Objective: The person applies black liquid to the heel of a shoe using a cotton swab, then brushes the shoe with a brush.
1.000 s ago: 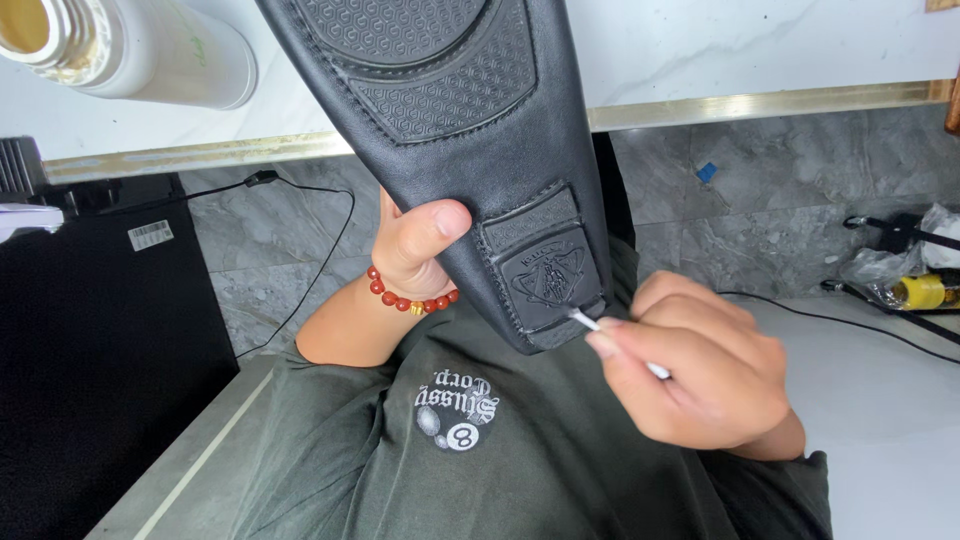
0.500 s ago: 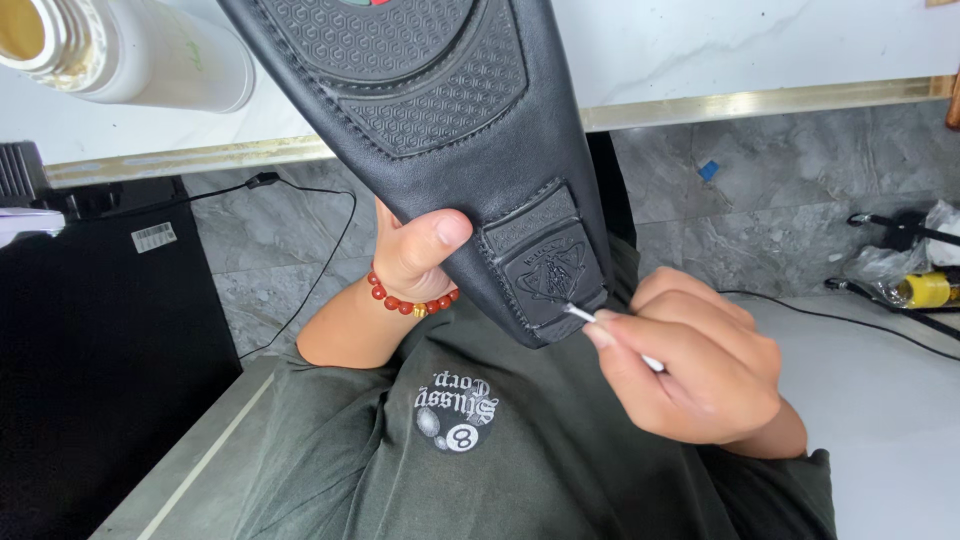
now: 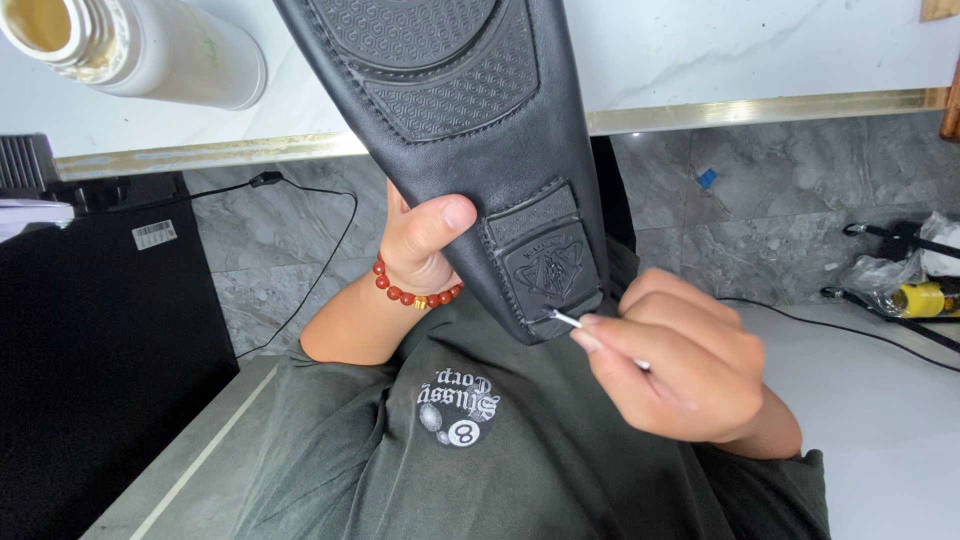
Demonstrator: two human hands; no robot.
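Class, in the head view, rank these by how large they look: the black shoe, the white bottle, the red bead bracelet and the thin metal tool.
1. black shoe, though it is held close to the camera.
2. white bottle, partly cut off by the frame.
3. red bead bracelet.
4. thin metal tool, mostly hidden in the right hand.

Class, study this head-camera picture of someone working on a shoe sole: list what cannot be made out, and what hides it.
- Black shoe: toe end cut off by the top edge; upper faces away.
- Thin metal tool: most of it hidden inside the right hand.
- Left hand: fingers hidden behind the shoe.
- White bottle: cut off by the top edge.
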